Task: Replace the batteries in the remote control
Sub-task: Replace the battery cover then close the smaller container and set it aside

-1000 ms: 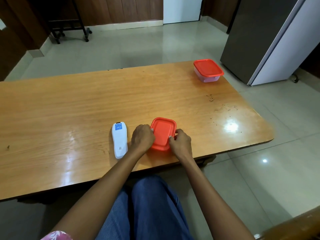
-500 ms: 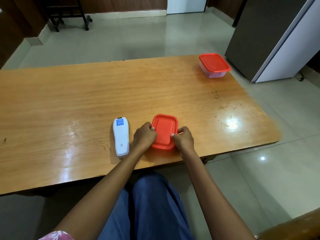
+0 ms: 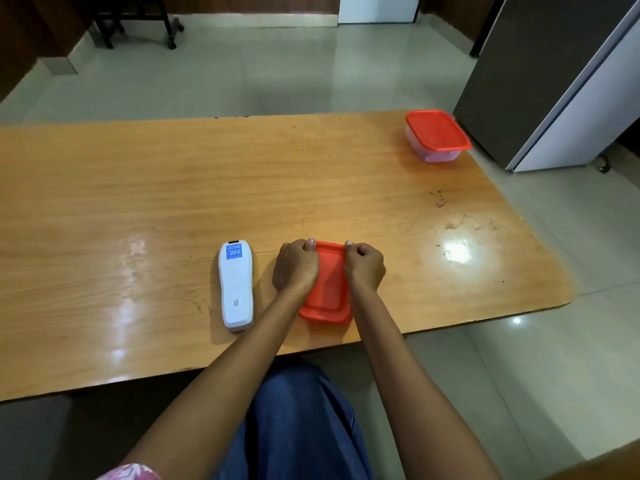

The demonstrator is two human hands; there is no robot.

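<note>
Head view takes in a wide wooden bench (image 3: 242, 188) running across the frame, with tiled floor beyond it and a grey refrigerator (image 3: 554, 74) at about two o'clock. Near the bench's far right corner, at one o'clock from the hands, sits a second red-lidded tub (image 3: 437, 135), well apart from everything else. At the near edge, dead ahead at twelve o'clock from the person's lap, lies a red-lidded box (image 3: 327, 289), its long axis running roughly six to twelve. Both hands are on it: the left hand (image 3: 295, 268) curls over its left far corner and the right hand (image 3: 364, 266) over its right far corner, each closed on the lid's rim with thumbs at the far edge, as if to peel the lid up. Whether the lid has lifted at all I cannot tell. The remote control (image 3: 236, 284) lies face down just beside the left hand, at nine o'clock from it, untouched, long axis six to twelve. The left hand is plainly the nearer one for picking it up.
</note>
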